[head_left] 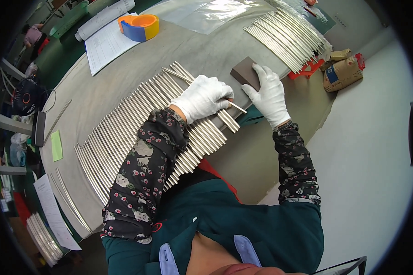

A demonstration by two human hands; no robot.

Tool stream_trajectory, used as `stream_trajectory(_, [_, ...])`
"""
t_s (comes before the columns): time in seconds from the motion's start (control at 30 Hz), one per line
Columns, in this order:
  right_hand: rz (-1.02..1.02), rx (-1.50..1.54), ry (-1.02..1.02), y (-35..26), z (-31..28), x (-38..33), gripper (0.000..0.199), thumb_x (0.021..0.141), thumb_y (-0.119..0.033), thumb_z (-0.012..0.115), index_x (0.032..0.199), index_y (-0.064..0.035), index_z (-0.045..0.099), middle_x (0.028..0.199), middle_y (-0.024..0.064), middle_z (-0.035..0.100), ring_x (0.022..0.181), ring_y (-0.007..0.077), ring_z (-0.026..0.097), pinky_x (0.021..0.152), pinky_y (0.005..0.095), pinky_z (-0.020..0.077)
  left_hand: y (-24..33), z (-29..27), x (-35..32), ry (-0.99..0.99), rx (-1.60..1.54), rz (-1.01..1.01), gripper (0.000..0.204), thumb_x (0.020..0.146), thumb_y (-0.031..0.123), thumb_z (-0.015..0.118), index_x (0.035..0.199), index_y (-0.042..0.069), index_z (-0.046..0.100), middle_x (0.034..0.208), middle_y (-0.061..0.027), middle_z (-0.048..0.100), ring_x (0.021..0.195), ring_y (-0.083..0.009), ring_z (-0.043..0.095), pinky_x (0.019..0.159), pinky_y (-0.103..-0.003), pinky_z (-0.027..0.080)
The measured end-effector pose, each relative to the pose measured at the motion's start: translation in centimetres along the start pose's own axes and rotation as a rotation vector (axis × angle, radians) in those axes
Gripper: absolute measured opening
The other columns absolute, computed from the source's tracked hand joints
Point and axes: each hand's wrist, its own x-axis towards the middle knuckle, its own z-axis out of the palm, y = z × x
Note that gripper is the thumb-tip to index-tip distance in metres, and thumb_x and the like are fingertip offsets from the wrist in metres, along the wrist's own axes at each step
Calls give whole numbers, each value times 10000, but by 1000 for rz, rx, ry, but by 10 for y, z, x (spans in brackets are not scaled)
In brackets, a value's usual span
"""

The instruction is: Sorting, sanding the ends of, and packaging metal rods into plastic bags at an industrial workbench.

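Note:
My left hand [202,98], in a white glove, is closed around a thin metal rod [237,107]. One end of that rod sticks out to the right, past my fingers. Beneath this hand and forearm, a wide row of shiny metal rods [124,126] lies side by side along the near edge of the table. My right hand [270,97], gloved too, grips a rectangular brown block [245,73] between thumb and fingers, just beyond the rod's end. The block appears to rest at the table's edge; its underside is hidden.
Another batch of rods [286,39] lies at the far right. A tape dispenser [140,26] and papers [106,48] are at the far left, with plastic film [202,16] beside them. Single rods [57,121] and a green note [56,145] lie left. A paper sack [343,73] stands by the wall.

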Motion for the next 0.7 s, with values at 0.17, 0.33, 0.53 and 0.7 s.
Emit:
stream_trajectory(0.17, [54, -97, 64, 3, -49, -23, 536, 755, -245, 790, 1237, -68, 635, 1170, 222, 604, 1023, 377, 584, 910, 443, 490, -2, 1, 0, 19, 7, -11, 137, 838, 207, 710, 913, 94, 691, 831, -96, 680, 827, -309, 652, 747, -421, 507])
stream_trajectory(0.33, [13, 44, -48, -44, -84, -48, 552, 686, -202, 798, 1208, -98, 652, 1222, 181, 551, 1070, 349, 548, 941, 438, 464, 1, 1, 2, 7, 54, -14, 124, 847, 206, 701, 909, 99, 693, 820, -95, 680, 821, -310, 651, 746, -417, 509])
stream_trajectory(0.53, [174, -532, -47, -50, -95, -36, 579, 661, -251, 821, 1205, -143, 655, 1216, 173, 546, 1049, 340, 550, 903, 434, 445, -1, 4, 3, -12, 73, -13, 122, 857, 224, 692, 900, 109, 691, 823, -86, 682, 820, -304, 652, 744, -423, 501])
stream_trajectory(0.7, [-311, 15, -234, -60, -98, -38, 542, 658, -241, 821, 1165, -139, 657, 1208, 188, 540, 1026, 354, 552, 869, 449, 448, -2, 6, 4, 3, 112, -12, 131, 871, 243, 678, 890, 114, 690, 822, -76, 681, 831, -295, 651, 762, -420, 496])
